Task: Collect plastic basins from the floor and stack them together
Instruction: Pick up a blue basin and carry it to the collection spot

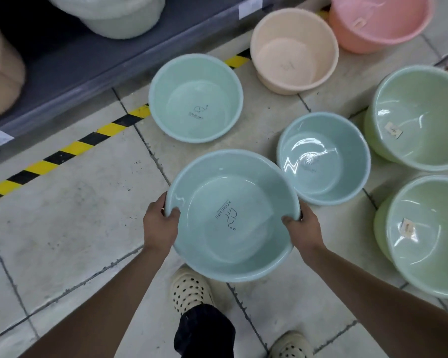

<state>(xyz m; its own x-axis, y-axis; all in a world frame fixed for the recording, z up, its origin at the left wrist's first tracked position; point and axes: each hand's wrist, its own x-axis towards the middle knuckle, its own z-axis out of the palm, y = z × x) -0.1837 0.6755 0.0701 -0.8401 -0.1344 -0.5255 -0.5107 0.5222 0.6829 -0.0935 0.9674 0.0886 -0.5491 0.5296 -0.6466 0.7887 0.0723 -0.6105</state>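
I hold a light blue basin (230, 215) above the floor. My left hand (161, 226) grips its left rim and my right hand (303, 228) grips its right rim, thumbs inside. On the tiled floor stand a mint basin (195, 98), a smaller blue basin (323, 158) just right of the held one, a beige basin (294, 51), a pink basin (380, 21) and two green basins (419, 117) (424, 236) at the right.
A grey store shelf (70, 60) runs along the upper left, holding a pale basin stack (114, 14) and a tan object (0, 71). Yellow-black tape (70, 148) marks the floor along it. My feet in cream clogs (189, 290) stand below the held basin.
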